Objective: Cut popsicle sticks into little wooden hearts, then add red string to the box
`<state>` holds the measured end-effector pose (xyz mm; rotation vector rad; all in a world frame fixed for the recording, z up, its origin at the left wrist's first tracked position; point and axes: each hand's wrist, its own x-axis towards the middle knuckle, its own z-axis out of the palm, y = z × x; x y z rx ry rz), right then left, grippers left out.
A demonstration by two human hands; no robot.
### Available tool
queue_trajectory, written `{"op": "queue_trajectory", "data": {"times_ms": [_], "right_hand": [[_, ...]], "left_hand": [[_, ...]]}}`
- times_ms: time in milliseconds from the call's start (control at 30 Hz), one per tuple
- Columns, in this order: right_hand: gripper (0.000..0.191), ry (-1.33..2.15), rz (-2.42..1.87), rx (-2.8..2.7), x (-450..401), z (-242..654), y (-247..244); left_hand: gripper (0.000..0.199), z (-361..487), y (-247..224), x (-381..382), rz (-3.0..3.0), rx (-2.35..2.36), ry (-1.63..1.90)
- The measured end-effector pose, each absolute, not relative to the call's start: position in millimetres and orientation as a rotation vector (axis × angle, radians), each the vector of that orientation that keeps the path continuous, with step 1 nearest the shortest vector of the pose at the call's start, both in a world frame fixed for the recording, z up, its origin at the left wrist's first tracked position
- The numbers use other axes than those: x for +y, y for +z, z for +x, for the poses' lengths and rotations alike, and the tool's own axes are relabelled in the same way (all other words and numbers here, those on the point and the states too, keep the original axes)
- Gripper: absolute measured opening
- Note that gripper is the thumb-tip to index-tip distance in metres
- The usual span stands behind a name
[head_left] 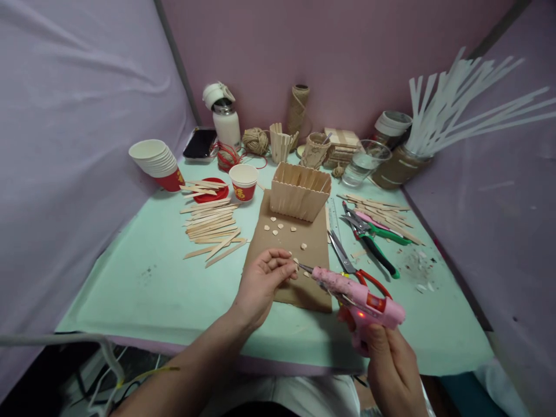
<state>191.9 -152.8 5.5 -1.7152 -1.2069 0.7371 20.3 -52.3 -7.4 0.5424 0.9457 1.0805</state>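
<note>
My right hand (384, 353) is closed around the handle of a pink glue gun (360, 298), whose lit nozzle end points left. My left hand (267, 281) pinches a small wooden chip (296, 262) between thumb and fingertips, right at the nozzle tip. Both are above a brown cardboard sheet (299, 296). Several small wooden chips (303, 247) lie scattered on the cardboard. At its far end stands a box made of wooden sticks (297, 197), upright, with scalloped top edges.
Wooden sticks (212, 223) and a paper cup (244, 184) lie to the left, near stacked cups (152, 159). Scissors (345, 255), pruners (373, 243) and more sticks (382, 208) are on the right. Behind stand a water cup (362, 168), twine (255, 141) and a bottle (226, 124).
</note>
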Motion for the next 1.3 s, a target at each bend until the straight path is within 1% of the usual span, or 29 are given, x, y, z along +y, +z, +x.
{"op": "queue_trajectory", "data": {"times_ms": [133, 400, 633, 933, 1300], "right_hand": [[0.046, 0.733, -1.718, -1.212, -152.9, 195.6, 1.6], [0.051, 0.703, -1.713, -1.257, -152.8, 196.6, -2.7], [0.048, 0.712, -1.720, -1.202, -153.4, 188.4, 2.3], [0.050, 0.730, -1.717, -1.245, -153.3, 194.8, -1.7], [0.048, 0.700, -1.731, -1.225, -154.7, 192.5, 0.4]], "left_hand": [[0.028, 20.5, -6.3, -52.3, 0.544, 0.947, 1.078], [0.028, 20.9, -7.8, -51.5, 0.548, 0.933, 1.081], [0.030, 20.1, -8.2, -51.9, 0.541, 0.934, 1.075], [0.028, 20.9, -8.8, -51.6, 0.540, 0.930, 1.082], [0.030, 21.0, -7.7, -51.4, 0.517, 0.938, 1.093]]}}
